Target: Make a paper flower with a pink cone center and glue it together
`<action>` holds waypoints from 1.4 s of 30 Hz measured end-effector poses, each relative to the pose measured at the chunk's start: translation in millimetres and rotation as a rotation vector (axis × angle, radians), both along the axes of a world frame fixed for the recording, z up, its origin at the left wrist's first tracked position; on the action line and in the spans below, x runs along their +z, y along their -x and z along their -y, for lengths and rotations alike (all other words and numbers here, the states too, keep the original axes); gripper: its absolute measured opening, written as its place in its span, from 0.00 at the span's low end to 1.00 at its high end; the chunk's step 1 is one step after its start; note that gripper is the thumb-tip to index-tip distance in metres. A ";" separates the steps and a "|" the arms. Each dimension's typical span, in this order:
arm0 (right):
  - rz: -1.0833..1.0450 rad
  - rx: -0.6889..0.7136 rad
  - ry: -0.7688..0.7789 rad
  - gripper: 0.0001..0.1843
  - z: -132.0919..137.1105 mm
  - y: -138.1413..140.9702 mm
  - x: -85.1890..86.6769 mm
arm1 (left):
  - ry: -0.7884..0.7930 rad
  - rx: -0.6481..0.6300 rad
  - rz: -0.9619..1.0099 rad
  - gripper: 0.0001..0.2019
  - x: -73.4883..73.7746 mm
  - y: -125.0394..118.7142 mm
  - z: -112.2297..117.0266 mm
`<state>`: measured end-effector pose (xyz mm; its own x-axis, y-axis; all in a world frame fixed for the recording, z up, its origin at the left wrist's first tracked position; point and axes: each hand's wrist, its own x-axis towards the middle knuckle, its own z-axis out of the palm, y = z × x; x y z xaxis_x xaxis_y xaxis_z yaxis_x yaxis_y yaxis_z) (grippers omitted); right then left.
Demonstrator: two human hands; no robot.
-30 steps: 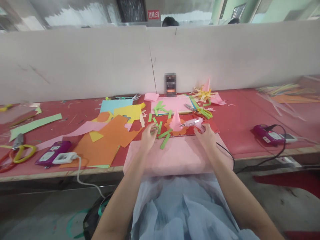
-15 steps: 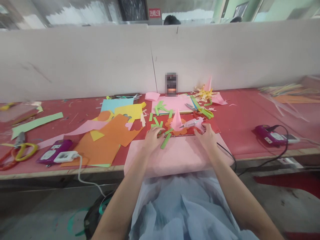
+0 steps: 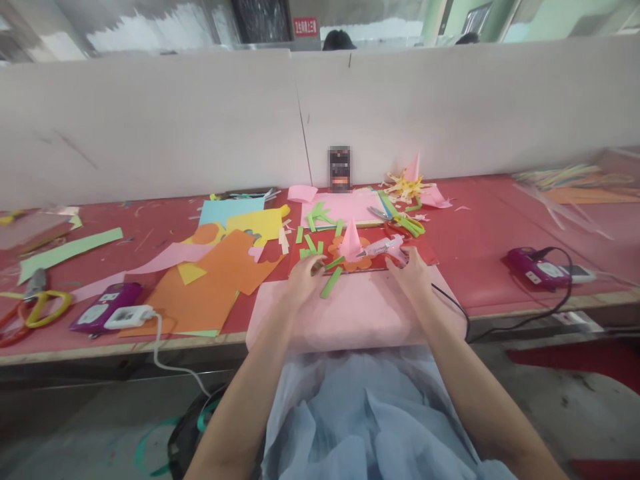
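Note:
My left hand (image 3: 305, 275) is closed, its fingertips pinching a narrow green paper strip (image 3: 334, 263) that points toward the orange paper flower (image 3: 364, 261). On that flower stands a pink paper cone (image 3: 351, 243). My right hand (image 3: 411, 270) is wrapped round the handle of a translucent pink hot glue gun (image 3: 381, 247); its nozzle points left, close beside the cone. Another green strip (image 3: 331, 283) lies on the pink padded surface (image 3: 365, 313) between my hands. More short green strips (image 3: 310, 243) are scattered behind my left hand.
Orange sheets (image 3: 205, 293) and a yellow sheet (image 3: 257, 224) lie to the left. Green-handled scissors (image 3: 407, 223) rest behind the glue gun. A yellow fringed flower with a cone (image 3: 407, 183) stands at the back. Purple power boxes (image 3: 113, 305) sit at both sides. A black cord (image 3: 455, 303) trails right.
The view has shifted very slightly. Both hands keep almost the same place, with the green strip and the glue gun still in them.

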<state>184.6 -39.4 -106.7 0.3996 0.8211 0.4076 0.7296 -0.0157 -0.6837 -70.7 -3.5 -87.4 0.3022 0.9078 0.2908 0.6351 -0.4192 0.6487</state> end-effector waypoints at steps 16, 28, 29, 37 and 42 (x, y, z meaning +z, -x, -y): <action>0.005 0.002 -0.001 0.20 0.2 -1.6 -1.2 | -0.005 0.077 0.037 0.12 -0.3 -0.2 1.2; 0.014 -0.010 -0.029 0.21 -0.6 0.6 -5.2 | -0.079 -0.139 0.134 0.23 37.3 -55.0 -45.4; 0.015 -0.007 -0.025 0.21 -0.3 1.0 -5.0 | -0.058 -0.150 0.130 0.23 36.9 -59.5 -48.6; 0.052 -0.012 -0.025 0.20 0.0 2.7 -5.7 | -0.052 0.004 0.057 0.19 29.7 -70.3 -49.1; 0.094 0.012 -0.010 0.17 0.9 3.5 -4.9 | -0.076 -0.007 0.025 0.20 30.2 -72.7 -49.0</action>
